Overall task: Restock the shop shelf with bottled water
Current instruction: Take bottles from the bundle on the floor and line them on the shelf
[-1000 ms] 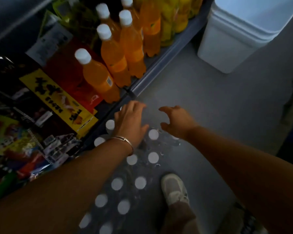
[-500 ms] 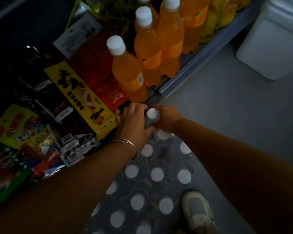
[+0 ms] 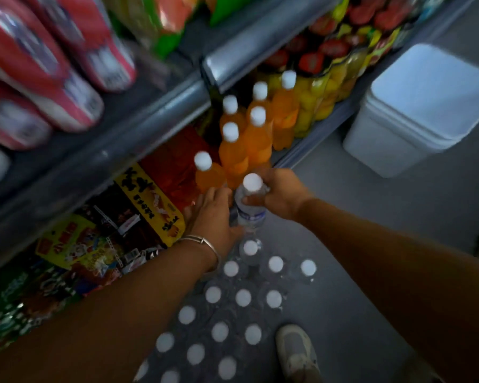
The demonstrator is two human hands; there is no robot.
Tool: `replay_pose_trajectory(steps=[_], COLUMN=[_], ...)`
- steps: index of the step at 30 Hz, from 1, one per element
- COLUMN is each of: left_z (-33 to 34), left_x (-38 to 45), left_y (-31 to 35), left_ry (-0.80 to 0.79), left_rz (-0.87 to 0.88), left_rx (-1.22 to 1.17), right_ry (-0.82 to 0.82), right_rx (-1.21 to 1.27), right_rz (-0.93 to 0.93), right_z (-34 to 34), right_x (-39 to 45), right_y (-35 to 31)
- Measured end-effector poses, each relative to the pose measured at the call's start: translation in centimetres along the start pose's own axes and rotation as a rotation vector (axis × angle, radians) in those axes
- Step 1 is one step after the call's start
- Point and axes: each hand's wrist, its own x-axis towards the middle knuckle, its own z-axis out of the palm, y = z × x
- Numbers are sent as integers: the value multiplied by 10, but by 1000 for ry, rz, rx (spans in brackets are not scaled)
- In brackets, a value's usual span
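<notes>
Clear plastic water bottle (image 3: 250,205) is being lifted upright from the far end of the shrink-wrapped pack (image 3: 227,313) on the floor | right hand (image 3: 280,193) is curling fingers round its shoulder, beneath the white cap, probably for a vertical pull | left hand (image 3: 213,214) is lying flat-fingered beside it, gripping nothing, apparently steadying the pack | target judged: lower shelf edge (image 3: 310,139) next to orange drink bottles (image 3: 244,145).

Small retail shop, grocery type. Metal shelving (image 3: 161,106) in tiers, packed with goods in rows: orange soft-drink bottles (image 3: 256,139) with white caps, jars of yellow fruit (image 3: 327,87) with red lids, red packets (image 3: 39,64) on the upper tier (blurred), snack bags (image 3: 75,244) and a yellow printed pack (image 3: 150,200) on the bottom tier. A shrink-wrapped case of water bottles (image 3: 227,313) sits on the grey floor (image 3: 343,217) in the aisle, beside a white bin (image 3: 415,111).
</notes>
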Motion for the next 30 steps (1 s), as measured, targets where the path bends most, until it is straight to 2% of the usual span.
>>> replay_pose_trajectory(steps=[6,13,19,25,30], left_z=[-120,-287,-427,-561,-657], left_x=[-41,-114,-185,-245,-291], left_y=[75,156,216,253,274], left_ry=[54,35,112,245,356], left_rz=[57,190,310,318,339], left_rx=[72,-68,-117,-13,30], right_ry=[25,54,117,196,265], right_rx=[14,93,160,212,217], right_rz=[-75,-203,-334,-470,-584], right_z=[-103,-220,-314,-385,-425], right_x=[-56,-131,-202,-265,-293], right_y=[-113,-268,-417,-560,-655])
